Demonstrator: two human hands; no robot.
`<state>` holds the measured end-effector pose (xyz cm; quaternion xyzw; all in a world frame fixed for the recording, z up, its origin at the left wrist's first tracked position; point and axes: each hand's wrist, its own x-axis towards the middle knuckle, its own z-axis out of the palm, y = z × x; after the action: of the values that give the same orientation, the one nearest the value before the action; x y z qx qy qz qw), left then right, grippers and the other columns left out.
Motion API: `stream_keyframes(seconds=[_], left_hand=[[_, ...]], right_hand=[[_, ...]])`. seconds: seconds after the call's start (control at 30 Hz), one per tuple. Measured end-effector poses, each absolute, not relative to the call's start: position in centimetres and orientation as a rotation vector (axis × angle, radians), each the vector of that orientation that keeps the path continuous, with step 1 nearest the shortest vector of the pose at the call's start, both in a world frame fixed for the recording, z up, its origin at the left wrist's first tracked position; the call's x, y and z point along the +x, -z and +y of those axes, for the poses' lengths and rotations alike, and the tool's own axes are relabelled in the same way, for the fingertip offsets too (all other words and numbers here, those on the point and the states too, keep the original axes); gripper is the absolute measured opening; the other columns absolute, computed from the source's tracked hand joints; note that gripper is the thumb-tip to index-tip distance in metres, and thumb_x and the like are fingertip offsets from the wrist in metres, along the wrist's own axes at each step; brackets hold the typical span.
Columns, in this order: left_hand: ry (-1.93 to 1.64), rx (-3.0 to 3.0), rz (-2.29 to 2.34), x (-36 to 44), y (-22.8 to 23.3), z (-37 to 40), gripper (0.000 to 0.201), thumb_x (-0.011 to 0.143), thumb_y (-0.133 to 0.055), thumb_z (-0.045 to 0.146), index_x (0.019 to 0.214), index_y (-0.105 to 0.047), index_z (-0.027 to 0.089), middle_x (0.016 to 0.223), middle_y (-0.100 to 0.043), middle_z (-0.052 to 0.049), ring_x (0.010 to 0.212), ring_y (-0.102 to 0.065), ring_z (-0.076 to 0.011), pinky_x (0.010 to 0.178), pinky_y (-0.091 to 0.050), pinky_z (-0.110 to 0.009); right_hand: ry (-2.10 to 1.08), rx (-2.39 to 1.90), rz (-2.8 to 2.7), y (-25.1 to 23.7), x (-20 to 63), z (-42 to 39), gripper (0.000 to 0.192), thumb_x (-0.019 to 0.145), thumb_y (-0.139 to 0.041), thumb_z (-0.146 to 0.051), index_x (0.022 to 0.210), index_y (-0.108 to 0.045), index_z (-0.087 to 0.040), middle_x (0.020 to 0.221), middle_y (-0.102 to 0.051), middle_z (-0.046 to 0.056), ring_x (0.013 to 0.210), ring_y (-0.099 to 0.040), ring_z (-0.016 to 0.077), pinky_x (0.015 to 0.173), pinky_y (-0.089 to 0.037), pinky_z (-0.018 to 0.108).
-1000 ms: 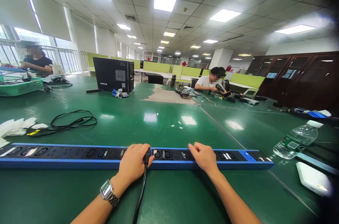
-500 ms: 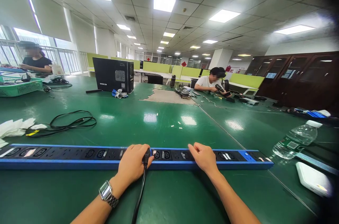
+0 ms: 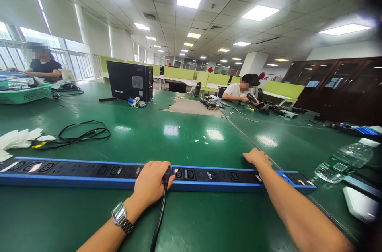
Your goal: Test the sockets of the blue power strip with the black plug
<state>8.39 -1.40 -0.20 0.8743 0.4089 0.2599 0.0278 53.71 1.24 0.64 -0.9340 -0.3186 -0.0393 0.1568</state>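
Observation:
A long blue-and-black power strip lies across the green table in front of me, its sockets facing up. My left hand, with a watch on the wrist, is closed around a black power plug at the middle of the strip. The plug's black cord runs down towards me; how deep the plug sits in a socket is hidden. My right hand hovers over the strip's far edge, right of centre, thumb held out and fingers loosely bent, with nothing visible in it.
A coiled black cable lies at left by white gloves. Further back stand a computer case and a green basket. At right are a water bottle and a white device. Two people sit beyond the table.
My right hand has moved right and farther away, from over the strip to its far edge. My left hand stays on the plug. The view has shifted slightly.

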Motion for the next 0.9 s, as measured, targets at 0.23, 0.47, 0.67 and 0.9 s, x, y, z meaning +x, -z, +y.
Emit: stream_keyframes(seconds=[0.23, 0.47, 0.67, 0.9], left_hand=[[-0.772, 2.679, 1.275, 8.5, 0.2, -1.3, 0.018, 0.091, -0.053, 0.034, 0.102, -0.059, 0.021, 0.102, -0.07, -0.007, 0.099, -0.063, -0.0247, 0.091, -0.046, -0.041], [-0.79, 2.688, 1.252, 8.4, 0.3, -1.3, 0.02, 0.091, -0.052, 0.035, 0.103, -0.059, 0.021, 0.1, -0.07, -0.007, 0.099, -0.063, -0.0252, 0.091, -0.045, -0.042], [-0.785, 2.691, 1.248, 8.4, 0.5, -1.3, 0.021, 0.092, -0.051, 0.035, 0.105, -0.059, 0.021, 0.101, -0.07, -0.007, 0.099, -0.064, -0.0252, 0.091, -0.045, -0.042], [-0.789, 2.683, 1.248, 8.4, 0.4, -1.2, 0.021, 0.092, -0.051, 0.035, 0.105, -0.059, 0.021, 0.1, -0.07, -0.007, 0.099, -0.063, -0.0252, 0.092, -0.045, -0.042]], right_hand=[[0.15, -2.526, -1.13, -1.0, 48.4, 0.3, 0.024, 0.076, -0.053, -0.037, 0.063, -0.059, -0.018, 0.074, -0.064, 0.01, 0.074, -0.06, 0.0225, 0.065, -0.04, 0.031], [0.129, -1.65, -1.583, 2.5, 38.3, -6.0, 0.037, 0.076, -0.044, -0.034, 0.049, -0.022, -0.022, 0.044, -0.023, -0.006, 0.043, -0.026, 0.0078, 0.045, -0.021, 0.024], [0.143, -1.576, -1.439, 1.5, 37.8, -6.3, 0.037, 0.075, -0.044, -0.036, 0.05, -0.019, -0.024, 0.047, -0.018, -0.007, 0.043, -0.023, 0.0068, 0.044, -0.021, 0.022], [0.201, -1.609, -1.428, 1.9, 37.5, -6.4, 0.038, 0.077, -0.044, -0.036, 0.049, -0.022, -0.023, 0.046, -0.021, -0.007, 0.042, -0.025, 0.0067, 0.044, -0.023, 0.022]])
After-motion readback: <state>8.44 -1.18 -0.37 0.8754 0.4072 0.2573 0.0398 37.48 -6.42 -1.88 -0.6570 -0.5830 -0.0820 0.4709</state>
